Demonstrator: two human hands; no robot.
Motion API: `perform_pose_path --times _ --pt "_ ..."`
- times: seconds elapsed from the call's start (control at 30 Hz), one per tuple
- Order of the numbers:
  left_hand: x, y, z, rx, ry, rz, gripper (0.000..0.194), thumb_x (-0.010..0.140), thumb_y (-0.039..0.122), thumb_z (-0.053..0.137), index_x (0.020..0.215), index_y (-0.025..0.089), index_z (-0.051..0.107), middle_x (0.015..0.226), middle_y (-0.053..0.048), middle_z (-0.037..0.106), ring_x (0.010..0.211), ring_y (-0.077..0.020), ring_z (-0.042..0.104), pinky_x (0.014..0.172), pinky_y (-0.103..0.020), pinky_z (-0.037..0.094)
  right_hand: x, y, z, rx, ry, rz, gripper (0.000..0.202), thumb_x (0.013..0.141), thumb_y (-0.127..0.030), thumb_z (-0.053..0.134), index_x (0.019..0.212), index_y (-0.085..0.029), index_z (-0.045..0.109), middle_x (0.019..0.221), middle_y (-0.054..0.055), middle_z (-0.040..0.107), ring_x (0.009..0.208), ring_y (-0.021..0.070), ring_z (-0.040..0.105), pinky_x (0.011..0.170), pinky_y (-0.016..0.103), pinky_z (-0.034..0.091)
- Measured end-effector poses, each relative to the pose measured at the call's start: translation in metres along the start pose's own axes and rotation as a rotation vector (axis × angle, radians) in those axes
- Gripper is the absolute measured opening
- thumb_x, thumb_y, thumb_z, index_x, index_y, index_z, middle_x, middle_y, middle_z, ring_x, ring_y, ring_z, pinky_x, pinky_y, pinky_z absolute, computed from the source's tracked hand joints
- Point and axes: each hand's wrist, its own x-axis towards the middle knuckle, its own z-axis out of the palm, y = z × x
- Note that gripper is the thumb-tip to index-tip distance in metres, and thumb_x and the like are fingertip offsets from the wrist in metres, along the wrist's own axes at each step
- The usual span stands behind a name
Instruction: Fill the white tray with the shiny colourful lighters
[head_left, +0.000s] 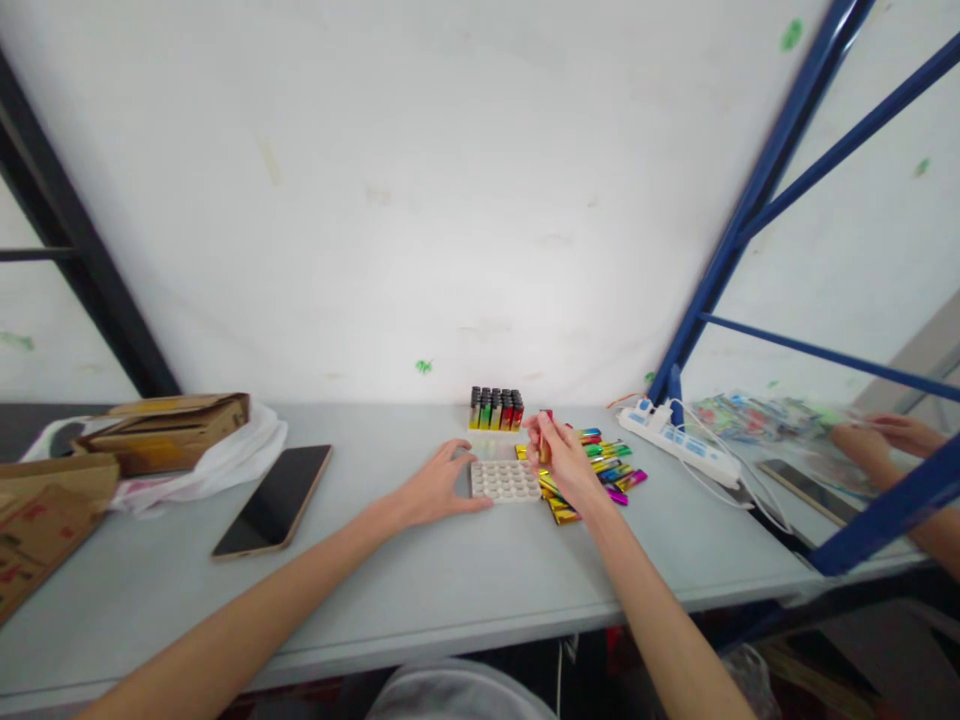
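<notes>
A white tray (506, 482) with rows of small holes lies flat on the table. At its left end is my left hand (442, 485), thumb and fingers spread apart around the edge. My right hand (559, 455) is closed on a red and gold lighter (545, 440), held upright just above the tray's right end. Under and beside that hand lies a loose pile of shiny coloured lighters (611, 465) in gold, green, blue and purple. Behind the tray, several lighters (496, 410) with black tops stand upright in rows in a second white tray.
A smartphone (274, 500) lies to the left, near cardboard boxes (176, 430) and a white plastic bag (259, 440). On the right are a power strip (682, 440) with cables and a blue metal frame (720, 270). Beyond it, another person's hands (885, 440) are near plastic packets and a phone (810, 490).
</notes>
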Motion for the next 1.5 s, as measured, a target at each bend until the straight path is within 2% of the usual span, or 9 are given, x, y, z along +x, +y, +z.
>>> perform_pose_path --times 0.13,0.2,0.33,0.43,0.7,0.83,1.1,1.33,1.5 --pt "-0.008 0.003 0.001 0.001 0.019 0.004 0.065 0.08 0.065 0.077 0.124 0.02 0.066 0.139 -0.016 0.055 0.133 -0.0358 0.055 0.118 -0.051 0.044 -0.001 0.005 0.003 -0.116 -0.012 0.067 0.053 0.079 -0.075 0.071 0.089 -0.024 0.058 0.059 -0.01 0.034 0.045 0.0071 0.024 0.039 0.02 0.021" --pt "-0.011 0.003 0.0 0.001 0.01 -0.004 0.066 0.08 0.067 0.076 0.124 0.019 0.065 0.14 -0.017 0.054 0.133 -0.0358 0.055 0.118 -0.051 0.044 0.0 0.01 0.003 -0.255 0.03 0.026 0.056 0.08 -0.076 0.068 0.077 -0.023 0.051 0.057 -0.01 0.029 0.047 0.0081 0.023 0.042 0.022 0.021" --pt "-0.01 0.003 -0.001 -0.006 0.007 -0.002 0.067 0.079 0.068 0.075 0.124 0.02 0.065 0.141 -0.016 0.054 0.133 -0.0363 0.055 0.118 -0.051 0.043 0.0 0.02 0.005 -0.598 0.131 -0.205 0.058 0.089 -0.073 0.058 0.065 -0.022 0.044 0.059 -0.005 0.036 0.057 0.0119 0.033 0.052 0.026 0.026" --pt "-0.01 0.004 -0.001 -0.008 -0.005 -0.012 0.068 0.079 0.068 0.076 0.126 0.02 0.064 0.141 -0.016 0.053 0.134 -0.0365 0.054 0.118 -0.051 0.043 -0.003 0.021 0.009 -0.712 0.134 -0.233 0.058 0.093 -0.072 0.05 0.063 -0.022 0.042 0.058 -0.004 0.036 0.059 0.0131 0.034 0.054 0.028 0.026" --pt "-0.012 -0.001 -0.002 -0.032 -0.027 -0.019 0.079 0.075 0.069 0.08 0.132 0.018 0.06 0.142 -0.017 0.053 0.136 -0.0366 0.053 0.12 -0.049 0.04 -0.006 0.016 0.011 -0.795 0.223 -0.206 0.046 0.087 -0.056 0.046 0.056 -0.023 0.041 0.053 -0.003 0.04 0.056 0.0145 0.038 0.055 0.029 0.027" --pt "-0.013 -0.005 -0.004 -0.067 -0.039 0.015 0.075 0.077 0.066 0.079 0.132 0.018 0.06 0.142 -0.016 0.053 0.136 -0.0343 0.054 0.122 -0.047 0.039 -0.005 0.017 0.01 -0.813 0.219 -0.207 0.041 0.085 -0.051 0.045 0.055 -0.024 0.04 0.053 -0.003 0.039 0.056 0.0145 0.038 0.055 0.029 0.025" --pt "-0.013 -0.005 -0.008 -0.105 -0.046 0.032 0.067 0.08 0.063 0.079 0.129 0.021 0.062 0.137 -0.014 0.056 0.13 -0.0333 0.057 0.119 -0.049 0.043 -0.004 0.017 0.01 -0.829 0.203 -0.25 0.052 0.09 -0.063 0.047 0.057 -0.023 0.04 0.054 -0.003 0.037 0.058 0.014 0.036 0.056 0.029 0.026" --pt "-0.013 -0.007 -0.009 -0.12 -0.048 0.025 0.067 0.077 0.061 0.081 0.128 0.02 0.065 0.137 -0.015 0.056 0.129 -0.0339 0.058 0.119 -0.05 0.044 -0.003 0.02 0.007 -0.898 0.212 -0.27 0.041 0.087 -0.047 0.046 0.055 -0.024 0.038 0.053 -0.003 0.038 0.057 0.0146 0.038 0.056 0.029 0.025" --pt "-0.012 -0.008 -0.008 -0.122 -0.044 0.021 0.066 0.076 0.062 0.082 0.127 0.023 0.066 0.135 -0.012 0.059 0.127 -0.0333 0.06 0.117 -0.049 0.045 -0.003 0.019 0.007 -0.915 0.184 -0.284 0.045 0.094 -0.056 0.046 0.064 -0.023 0.046 0.057 -0.002 0.048 0.06 0.0169 0.045 0.059 0.029 0.031"
